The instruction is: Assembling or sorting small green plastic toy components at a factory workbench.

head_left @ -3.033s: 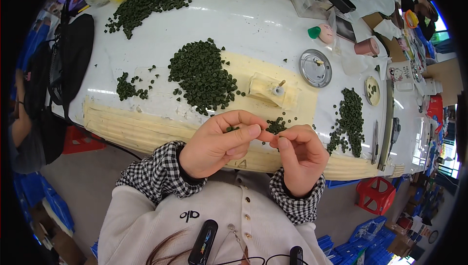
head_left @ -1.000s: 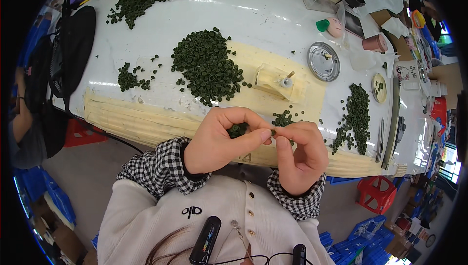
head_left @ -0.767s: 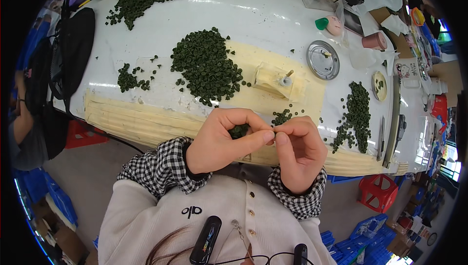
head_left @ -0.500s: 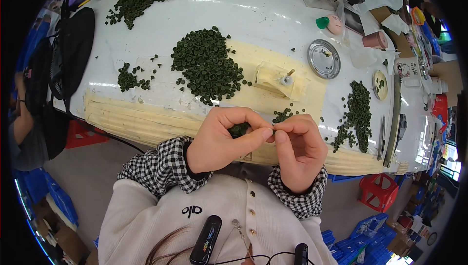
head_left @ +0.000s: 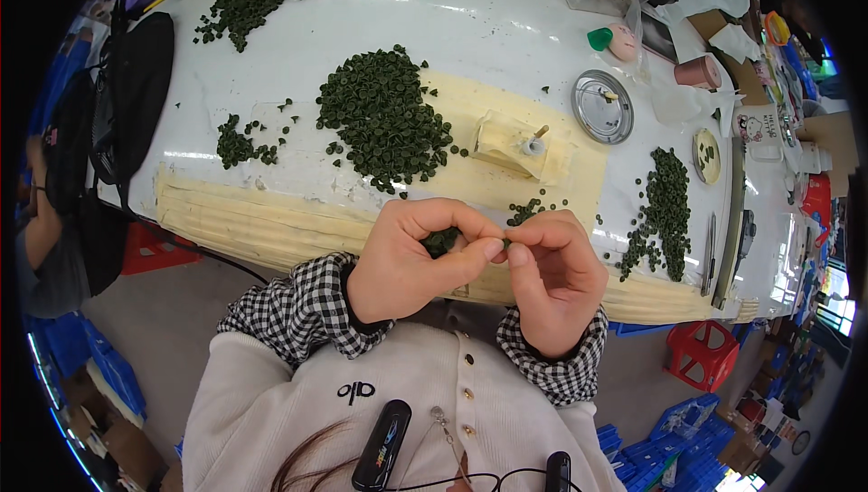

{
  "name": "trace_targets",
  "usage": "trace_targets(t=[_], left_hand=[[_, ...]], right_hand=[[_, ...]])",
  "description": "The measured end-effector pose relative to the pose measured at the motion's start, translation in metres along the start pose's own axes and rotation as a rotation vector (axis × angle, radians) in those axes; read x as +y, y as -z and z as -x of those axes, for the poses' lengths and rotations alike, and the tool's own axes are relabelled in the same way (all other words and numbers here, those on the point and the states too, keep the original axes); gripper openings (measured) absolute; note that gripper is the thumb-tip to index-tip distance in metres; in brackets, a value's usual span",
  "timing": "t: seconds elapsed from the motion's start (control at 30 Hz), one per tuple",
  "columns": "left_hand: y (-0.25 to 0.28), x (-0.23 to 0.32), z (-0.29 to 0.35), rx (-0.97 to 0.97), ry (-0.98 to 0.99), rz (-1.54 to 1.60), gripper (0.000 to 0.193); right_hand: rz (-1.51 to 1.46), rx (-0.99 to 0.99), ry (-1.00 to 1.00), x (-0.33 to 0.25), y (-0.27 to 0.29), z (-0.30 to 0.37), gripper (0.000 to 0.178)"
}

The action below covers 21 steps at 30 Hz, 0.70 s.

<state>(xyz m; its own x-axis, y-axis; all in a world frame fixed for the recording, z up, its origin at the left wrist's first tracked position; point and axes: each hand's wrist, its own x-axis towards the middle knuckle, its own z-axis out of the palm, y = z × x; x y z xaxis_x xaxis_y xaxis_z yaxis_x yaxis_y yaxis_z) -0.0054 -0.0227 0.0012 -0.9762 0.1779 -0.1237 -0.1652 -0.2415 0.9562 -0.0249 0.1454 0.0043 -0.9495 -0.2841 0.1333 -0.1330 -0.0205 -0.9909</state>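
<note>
My left hand (head_left: 418, 257) and my right hand (head_left: 558, 277) meet fingertip to fingertip over the table's near edge. Between the pinched thumbs and forefingers sits a small dark green piece (head_left: 506, 243), mostly covered by the fingers. More green pieces (head_left: 440, 241) show through the curl of my left fingers; I cannot tell whether they lie in the hand or behind it. Just beyond the hands spreads a large heap of small cone-shaped green pieces (head_left: 384, 117). A few loose ones (head_left: 524, 212) lie beside my right forefinger.
A tape-wrapped block with a short upright peg (head_left: 520, 146) stands on a yellowish sheet. To its right are a round metal lid (head_left: 603, 108), another green heap (head_left: 666, 212) and a tweezers-like tool (head_left: 711, 252). A black bag (head_left: 145, 103) hangs at the left edge.
Both hands stay almost in place. The fingertips have shifted slightly, and more of the green piece shows between them.
</note>
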Motion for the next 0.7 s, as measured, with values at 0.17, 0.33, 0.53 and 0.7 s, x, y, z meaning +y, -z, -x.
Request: trace_targets(t=[0.17,0.33,0.53,0.7], left_hand=[[-0.003,-0.006,0.000,0.032,0.021,0.141,0.010],[0.012,0.005,-0.002,0.101,0.308,0.692,0.015],[0.031,0.006,0.001,0.142,0.268,1.025,0.019],[0.027,0.009,0.000,0.143,0.283,1.020,0.019]], right_hand=[[-0.036,-0.007,-0.038,-0.002,-0.001,0.001,0.016],[0.038,0.145,-0.020,-0.009,0.015,-0.001,0.015],[0.670,0.152,0.088,-0.011,0.037,-0.007,0.010],[0.875,0.024,0.170,-0.003,0.035,-0.011,0.013]])
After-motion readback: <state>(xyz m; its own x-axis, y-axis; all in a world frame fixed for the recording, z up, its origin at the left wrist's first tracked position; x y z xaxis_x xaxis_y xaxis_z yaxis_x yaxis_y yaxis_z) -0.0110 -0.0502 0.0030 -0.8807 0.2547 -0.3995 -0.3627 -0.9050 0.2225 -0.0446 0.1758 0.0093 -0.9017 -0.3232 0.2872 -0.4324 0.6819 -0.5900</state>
